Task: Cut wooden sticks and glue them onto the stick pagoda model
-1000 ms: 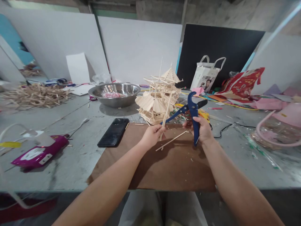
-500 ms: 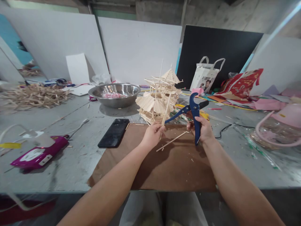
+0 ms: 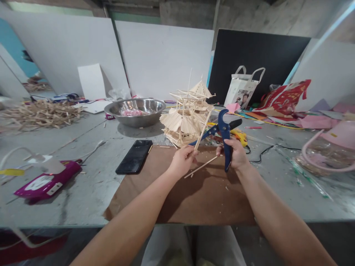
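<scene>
At the far edge of the brown sheet, on the grey table: one stick model, tiered, standing upright behind our hands.

Finished parts, as we judge them: one peaked roof, closely covered; one lower roof, its slopes laid with sticks side by side.

Unfinished parts, by our reading: one open frame at the top, thin bars without a covering, a rod rising from it. The work seems well advanced, though we cannot tell how the rear stands.

Left hand: fingers closed on pale sticks, held aslant in front of the model and not fixed to it, as far as we can see; exact count unclear.

Right hand: clamped around one handle of a blue cutter, whose arms are spread; the other arm passes behind our sticks.

Loose stock: one single stick, lying aslant between our hands, its upper end near the right fingers, contact uncertain.

Surroundings: black phone, left of the sheet; metal bowl, beyond it; yellow tool, behind the cutter.
</scene>
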A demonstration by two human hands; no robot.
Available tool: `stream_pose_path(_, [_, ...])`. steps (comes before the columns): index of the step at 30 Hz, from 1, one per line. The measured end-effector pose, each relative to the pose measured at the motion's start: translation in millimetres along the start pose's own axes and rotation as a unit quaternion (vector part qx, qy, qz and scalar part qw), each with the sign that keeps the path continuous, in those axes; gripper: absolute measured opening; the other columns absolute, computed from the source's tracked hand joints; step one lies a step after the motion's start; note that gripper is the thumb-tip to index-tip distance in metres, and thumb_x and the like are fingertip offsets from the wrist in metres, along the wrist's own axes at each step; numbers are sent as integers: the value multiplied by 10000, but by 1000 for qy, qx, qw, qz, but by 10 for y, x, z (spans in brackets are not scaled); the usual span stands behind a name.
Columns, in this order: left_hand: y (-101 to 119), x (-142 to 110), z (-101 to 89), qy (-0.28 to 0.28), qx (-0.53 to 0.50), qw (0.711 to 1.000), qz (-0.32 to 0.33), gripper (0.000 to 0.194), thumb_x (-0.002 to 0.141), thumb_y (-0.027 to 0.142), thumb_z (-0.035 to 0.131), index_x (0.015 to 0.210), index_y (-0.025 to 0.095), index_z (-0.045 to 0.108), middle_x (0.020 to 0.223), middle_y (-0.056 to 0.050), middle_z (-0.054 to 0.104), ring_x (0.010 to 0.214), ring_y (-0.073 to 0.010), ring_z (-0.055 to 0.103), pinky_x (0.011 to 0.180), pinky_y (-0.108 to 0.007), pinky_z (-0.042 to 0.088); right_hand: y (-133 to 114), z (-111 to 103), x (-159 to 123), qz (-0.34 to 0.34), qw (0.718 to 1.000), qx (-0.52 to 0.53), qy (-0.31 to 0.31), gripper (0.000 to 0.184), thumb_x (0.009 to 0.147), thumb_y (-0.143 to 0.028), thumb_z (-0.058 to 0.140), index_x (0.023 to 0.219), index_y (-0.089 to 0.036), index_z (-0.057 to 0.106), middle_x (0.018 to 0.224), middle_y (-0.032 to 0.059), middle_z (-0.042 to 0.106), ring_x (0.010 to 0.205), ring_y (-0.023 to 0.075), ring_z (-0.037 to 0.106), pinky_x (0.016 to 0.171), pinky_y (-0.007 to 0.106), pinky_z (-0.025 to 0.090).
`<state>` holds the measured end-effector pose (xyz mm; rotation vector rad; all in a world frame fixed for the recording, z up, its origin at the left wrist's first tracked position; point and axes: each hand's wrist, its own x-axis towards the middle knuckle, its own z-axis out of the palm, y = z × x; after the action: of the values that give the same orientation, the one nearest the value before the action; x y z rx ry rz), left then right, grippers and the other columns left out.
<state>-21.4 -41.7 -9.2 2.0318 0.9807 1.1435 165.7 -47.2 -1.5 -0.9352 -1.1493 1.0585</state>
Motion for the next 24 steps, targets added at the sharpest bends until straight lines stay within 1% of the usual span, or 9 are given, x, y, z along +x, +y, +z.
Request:
stream_pose_path(3, [-10, 26, -35, 55, -29, 997, -37, 242, 734, 285, 420, 602, 139, 561, 767, -37, 513, 623, -94, 491, 512, -193, 422, -19, -57, 16, -1, 998, -50, 23, 390, 633, -403, 371, 948, -195, 468, 892, 57, 614, 411, 110, 499, 412, 253, 390])
stream_pose_path(5, [-36, 39, -50, 64, -40, 996, -45, 230, 729, 288, 426, 624, 138, 565, 807, -44, 526, 686, -110, 505, 531, -194, 428, -39, -77, 15, 4, 998, -62, 26, 423, 640, -414, 343, 979, -194, 463, 941, 68, 604, 430, 115, 509, 418, 254, 394])
stream_pose_path(7, [-73, 46, -51, 42, -41, 997, -43, 230, 732, 299, 422, 640, 138, 558, 782, -38, 544, 710, -119, 517, 558, -197, 428, -60, -69, 3, 12, 999, -35, 16, 418, 635, -380, 357, 993, -193, 466, 958, 68, 600, 468, 126, 533, 441, 263, 411])
stream_pose_path(9, [-107, 45, -44, 19, -32, 998, -48, 238, 741, 318, 406, 665, 141, 547, 713, -22, 553, 647, -111, 527, 556, -200, 420, -77, -42, -11, 21, 1000, 4, 3, 406, 623, -338, 385, 989, -187, 474, 951, 68, 603, 530, 147, 563, 463, 275, 427])
stream_pose_path(12, [-129, 35, -40, 5, 13, 999, -48, 232, 747, 316, 397, 672, 148, 538, 627, -2, 548, 553, -93, 509, 552, -199, 404, -89, 3, -20, 22, 999, 33, -3, 376, 610, -307, 409, 956, -188, 493, 931, 65, 605, 629, 179, 583, 482, 289, 438])
stream_pose_path(16, [-107, 20, -50, -7, 66, 998, -13, 242, 752, 290, 393, 625, 144, 539, 636, -14, 549, 588, -93, 498, 580, -190, 391, -66, 49, -29, 6, 1000, 13, -6, 351, 617, -305, 385, 937, -224, 504, 899, 52, 603, 710, 196, 578, 523, 315, 443])
stream_pose_path(21, [-105, 12, -45, -31, 91, 995, 16, 307, 762, 315, 373, 580, 132, 541, 690, -33, 542, 638, -100, 504, 597, -190, 385, 14, 85, -80, 33, 998, -51, -29, 384, 637, -318, 274, 912, -228, 527, 780, 64, 610, 739, 198, 569, 583, 351, 435])
stream_pose_path(23, [-101, 5, -28, -48, 89, 995, 18, 293, 761, 310, 375, 596, 133, 539, 680, -25, 543, 610, -93, 507, 571, -183, 380, 25, 101, -89, 24, 998, -33, -43, 376, 629, -319, 285, 899, -226, 530, 745, 52, 607, 736, 191, 566, 613, 357, 433])
stream_pose_path(24, [-96, 0, -19, -58, 85, 995, 12, 276, 760, 305, 376, 616, 135, 539, 653, -17, 546, 584, -90, 508, 550, -179, 376, 22, 108, -88, 9, 999, -13, -51, 364, 623, -315, 306, 895, -224, 530, 738, 44, 604, 734, 188, 565, 629, 358, 432])
